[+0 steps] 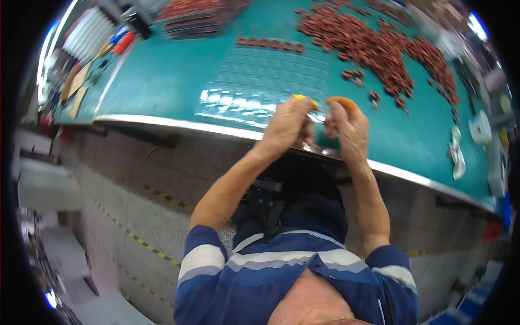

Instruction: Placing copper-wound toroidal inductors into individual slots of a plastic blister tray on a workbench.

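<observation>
My left hand [290, 122] is closed in a pinch near the table's front edge, with a bright yellow covering at its fingertips. Beside it my right hand [349, 127] has its fingers curled in, and an orange covering [341, 102] shows on one finger. The hands almost meet; anything small between their fingers is too blurred to name. Just beyond and left of them lies a clear plastic blister tray [271, 73] with rows of pockets. Several reddish-brown ring-shaped parts [263, 43] stand in a line along its far edge.
A large heap of the same parts [374, 46] spreads over the green tabletop [162, 76] at far right, a few loose ones nearer. Stacked filled trays [197, 16] stand at the back. A white cloth-like strip [457, 154] lies at right, a red object [123, 43] at left.
</observation>
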Tool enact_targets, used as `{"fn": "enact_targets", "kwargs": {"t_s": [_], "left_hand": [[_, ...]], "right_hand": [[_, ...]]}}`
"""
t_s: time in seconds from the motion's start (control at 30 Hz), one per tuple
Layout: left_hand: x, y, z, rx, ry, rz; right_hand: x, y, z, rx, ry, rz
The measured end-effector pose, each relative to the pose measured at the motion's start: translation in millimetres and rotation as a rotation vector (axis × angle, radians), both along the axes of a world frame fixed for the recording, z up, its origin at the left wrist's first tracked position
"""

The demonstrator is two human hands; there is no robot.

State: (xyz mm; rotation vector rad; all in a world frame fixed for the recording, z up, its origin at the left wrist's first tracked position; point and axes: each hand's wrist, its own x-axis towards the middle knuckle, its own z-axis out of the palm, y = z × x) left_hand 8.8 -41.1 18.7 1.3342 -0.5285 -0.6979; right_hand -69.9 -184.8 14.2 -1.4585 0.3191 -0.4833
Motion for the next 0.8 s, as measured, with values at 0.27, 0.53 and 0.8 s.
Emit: {"fn": "enact_targets", "kwargs": {"t_s": [0.27, 0.53, 0.8], "left_hand": [[-8, -7, 1, -0.1, -0.09, -0.115], [-10, 0, 7, -0.143, -0.136, -0.031], [-8, -5, 10, -0.046, -0.565, 0.189]], "right_hand": [[-11, -6, 10, 0.078, -0.041, -0.054], [-14, -1, 10, -0.068, -0.158, 0.028], [-14, -11, -2, 0.096, -0.15, -0.047]]}}
